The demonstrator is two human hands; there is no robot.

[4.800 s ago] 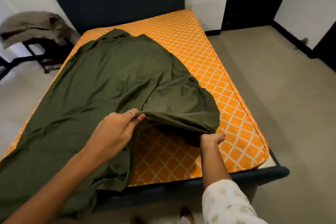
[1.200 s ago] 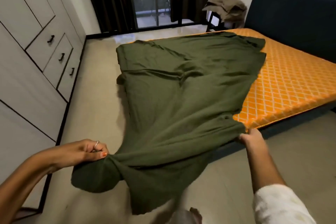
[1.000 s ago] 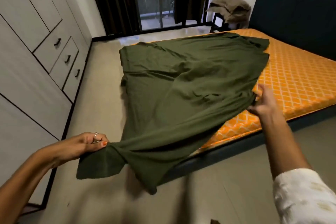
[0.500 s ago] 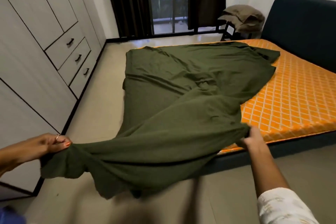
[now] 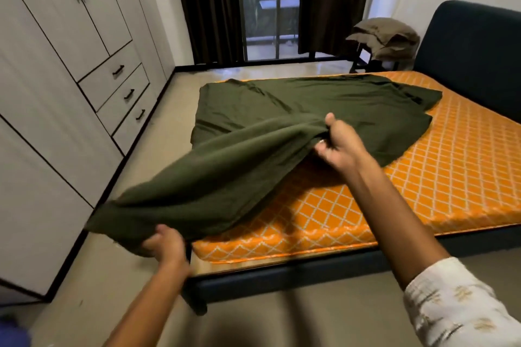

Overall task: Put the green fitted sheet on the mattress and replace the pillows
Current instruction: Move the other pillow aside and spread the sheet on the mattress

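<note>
The dark green fitted sheet (image 5: 282,121) lies loosely across the orange diamond-patterned mattress (image 5: 451,166), leaving the near corner and the right side bare. My left hand (image 5: 165,244) grips a bunched end of the sheet just off the mattress's near left corner. My right hand (image 5: 339,144) is raised over the mattress, pinching the sheet's edge and lifting it. Brown pillows (image 5: 384,38) are piled on a dark stool beside the bed's headboard (image 5: 473,48).
A grey wardrobe with drawers (image 5: 70,79) runs along the left wall, with a strip of floor (image 5: 169,110) between it and the bed. Dark curtains and a glass balcony door (image 5: 267,8) are at the far end. The dark bed frame (image 5: 282,270) juts out below the mattress.
My left hand has swung in from the far left to the mattress's near corner with its sheet end. My right hand has risen and moved forward over the mattress, lifting the sheet edge.
</note>
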